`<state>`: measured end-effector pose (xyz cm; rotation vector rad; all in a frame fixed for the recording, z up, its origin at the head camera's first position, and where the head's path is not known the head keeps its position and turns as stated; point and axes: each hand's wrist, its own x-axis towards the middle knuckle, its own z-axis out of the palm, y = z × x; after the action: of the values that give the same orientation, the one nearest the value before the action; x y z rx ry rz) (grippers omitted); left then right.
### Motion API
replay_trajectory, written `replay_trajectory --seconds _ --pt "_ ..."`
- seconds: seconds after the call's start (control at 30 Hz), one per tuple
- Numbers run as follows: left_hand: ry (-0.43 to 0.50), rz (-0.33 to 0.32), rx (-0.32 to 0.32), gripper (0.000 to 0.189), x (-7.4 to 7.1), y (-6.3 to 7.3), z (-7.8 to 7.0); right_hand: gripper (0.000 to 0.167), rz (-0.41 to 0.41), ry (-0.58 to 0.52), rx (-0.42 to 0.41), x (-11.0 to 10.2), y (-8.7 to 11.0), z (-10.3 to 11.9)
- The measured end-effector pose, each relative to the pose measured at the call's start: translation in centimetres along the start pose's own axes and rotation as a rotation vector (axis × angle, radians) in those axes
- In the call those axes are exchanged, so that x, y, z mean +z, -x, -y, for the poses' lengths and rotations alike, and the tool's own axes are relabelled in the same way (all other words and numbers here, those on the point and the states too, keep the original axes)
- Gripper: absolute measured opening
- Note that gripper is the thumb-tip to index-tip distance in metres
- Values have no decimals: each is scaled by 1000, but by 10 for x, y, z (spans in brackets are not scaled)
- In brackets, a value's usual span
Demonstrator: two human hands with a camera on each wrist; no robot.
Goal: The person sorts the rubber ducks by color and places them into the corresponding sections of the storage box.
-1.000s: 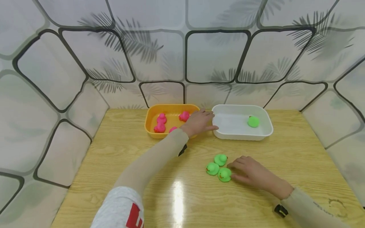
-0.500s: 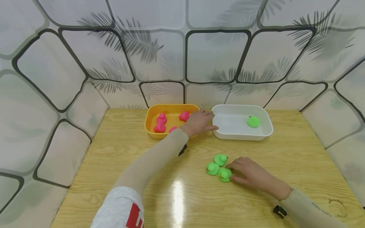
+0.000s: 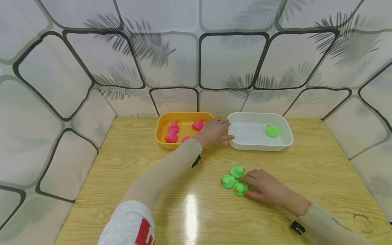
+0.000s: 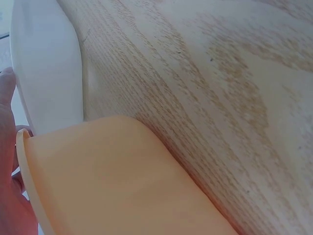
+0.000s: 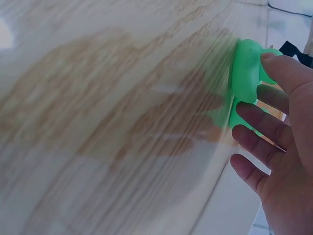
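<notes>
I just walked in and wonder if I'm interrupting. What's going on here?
A person's right hand is touching the nearest of three green ducks grouped on the wooden table; whether it grips firmly is hard to tell. The left hand lies over the end of the orange tub and reaches the edge of the white tub. Pink ducks are in the orange tub, and one green toy lies in the white one.

Grn ducks (image 3: pixel 228 181), pnk ducks (image 3: pixel 173 128), leaf-patt. wall (image 3: pixel 232 61)
</notes>
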<state>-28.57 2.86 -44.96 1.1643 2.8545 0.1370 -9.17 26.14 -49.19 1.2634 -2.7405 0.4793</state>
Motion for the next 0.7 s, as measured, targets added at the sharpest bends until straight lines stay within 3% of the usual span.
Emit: replay_trajectory --seconds 0.27,0.7 --pt "8 -14 3 71 0 2 0 38 -52 9 -64 1 -4 2" --pt "23 -34 18 71 3 0 2 38 -49 7 -78 -2 -6 2"
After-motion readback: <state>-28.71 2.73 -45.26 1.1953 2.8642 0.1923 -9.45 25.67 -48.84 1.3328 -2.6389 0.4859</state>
